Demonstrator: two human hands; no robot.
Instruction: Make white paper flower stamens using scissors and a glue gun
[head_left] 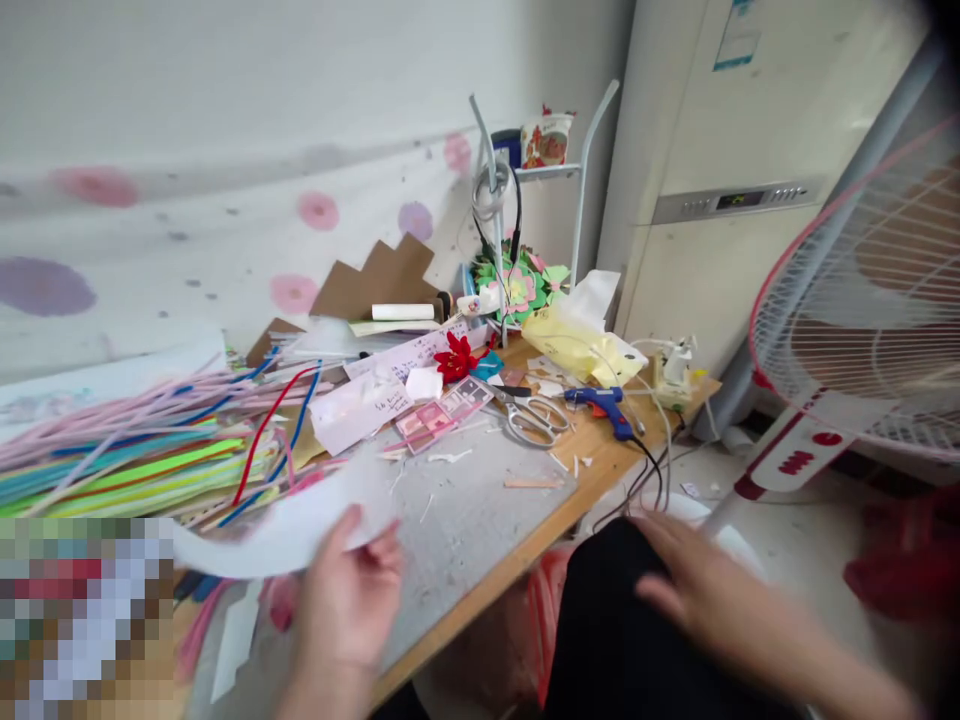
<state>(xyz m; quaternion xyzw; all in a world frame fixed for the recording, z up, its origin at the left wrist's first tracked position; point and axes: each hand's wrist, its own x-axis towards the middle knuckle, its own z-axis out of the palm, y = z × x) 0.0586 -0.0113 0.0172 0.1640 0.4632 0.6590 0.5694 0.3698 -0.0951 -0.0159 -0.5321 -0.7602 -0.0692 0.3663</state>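
The tall pale cabinet [694,290] at upper right runs out of the top of your view, and your worktop [611,455] goes under a pixelated patch [82,620] at lower left that hides whatever lies there. The fan [870,300] is cut off by the right edge. At the left, your heap of coloured fuzzy stems [150,465] overlaps too thickly to sort one from another. Your dark-clothed knee [607,620] leaves the frame at bottom centre-right; your right hand [701,570], motion-blurred, lies over it with fingers loosely spread. Your left hand [356,590], low and left of centre, pinches the end of a curved white paper strip [277,540] between thumb and fingers; the strip reaches left above the worktop, its far end meeting the pixelated patch. Right of centre, a yellow soft pack [562,345] has white sheets sticking out; any more inside is hidden. Above it, a small printed packet [547,140] sits on the rack [577,172], contents unseen. The pink flat piece [442,412] near mid-frame is too small to read as case or template.
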